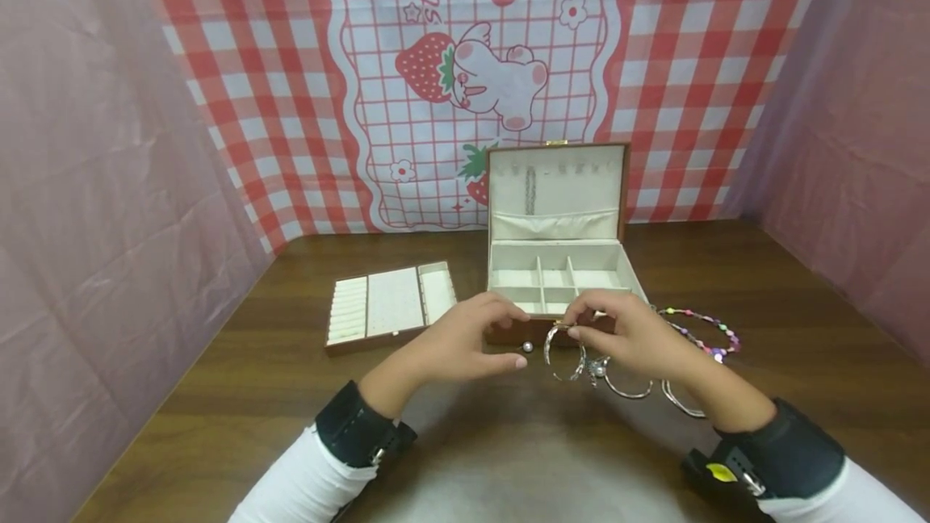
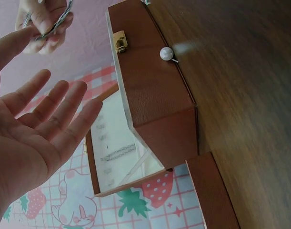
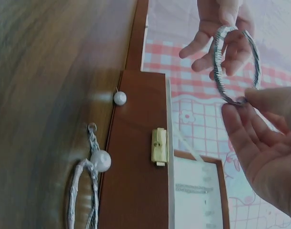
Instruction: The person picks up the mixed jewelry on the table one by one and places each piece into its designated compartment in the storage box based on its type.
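My right hand pinches a twisted silver bracelet between thumb and fingertips, holding it up in front of the brown jewelry box. My left hand faces it with fingers spread and loosely bent, gripping nothing. In the head view a small gap separates the left fingertips from the bracelet. The box stands with its lid raised, showing cream compartments. A pearl stud earring lies on the table against the box front. Below the right hand lie a silver bangle and a pearl piece with a chain.
Left of the box sits a low tray with ring rolls and sections. A colorful bead strand and another silver bangle lie to the right, partly behind the right arm. Inside the lid hangs a silver chain. A checked cloth hangs behind.
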Available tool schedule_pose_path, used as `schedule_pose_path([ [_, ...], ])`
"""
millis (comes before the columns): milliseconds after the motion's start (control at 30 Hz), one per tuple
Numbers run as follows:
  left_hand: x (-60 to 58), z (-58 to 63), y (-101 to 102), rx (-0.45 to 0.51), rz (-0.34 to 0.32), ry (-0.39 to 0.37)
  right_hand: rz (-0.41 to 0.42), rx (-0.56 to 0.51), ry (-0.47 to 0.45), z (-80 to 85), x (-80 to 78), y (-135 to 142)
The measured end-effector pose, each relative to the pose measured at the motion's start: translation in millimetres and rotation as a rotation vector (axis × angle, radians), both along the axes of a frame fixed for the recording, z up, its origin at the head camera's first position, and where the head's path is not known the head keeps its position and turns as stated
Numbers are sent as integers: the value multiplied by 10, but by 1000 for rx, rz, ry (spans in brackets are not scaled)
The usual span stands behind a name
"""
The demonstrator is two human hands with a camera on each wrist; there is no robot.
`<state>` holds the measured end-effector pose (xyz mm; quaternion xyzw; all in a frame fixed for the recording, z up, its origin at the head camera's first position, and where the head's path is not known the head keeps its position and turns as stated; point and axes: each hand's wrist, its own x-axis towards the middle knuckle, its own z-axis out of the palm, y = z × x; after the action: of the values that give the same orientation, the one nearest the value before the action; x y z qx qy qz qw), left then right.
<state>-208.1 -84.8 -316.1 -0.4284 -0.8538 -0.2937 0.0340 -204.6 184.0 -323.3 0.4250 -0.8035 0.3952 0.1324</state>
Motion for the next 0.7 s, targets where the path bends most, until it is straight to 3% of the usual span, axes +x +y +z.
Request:
schedule_pose_path([
  [167, 9, -4, 21, 63, 3, -110, -139, -151, -175, 49, 69, -81],
  [333, 23, -16, 55, 166, 14, -240, -182, -300, -348, 70, 120, -138],
  [533, 37, -39, 95, 376, 27, -343, -160, -442, -530, 38, 146, -193],
  [700, 37, -42, 115, 535, 77, -425, -86, -538, -609, 8, 132, -221],
])
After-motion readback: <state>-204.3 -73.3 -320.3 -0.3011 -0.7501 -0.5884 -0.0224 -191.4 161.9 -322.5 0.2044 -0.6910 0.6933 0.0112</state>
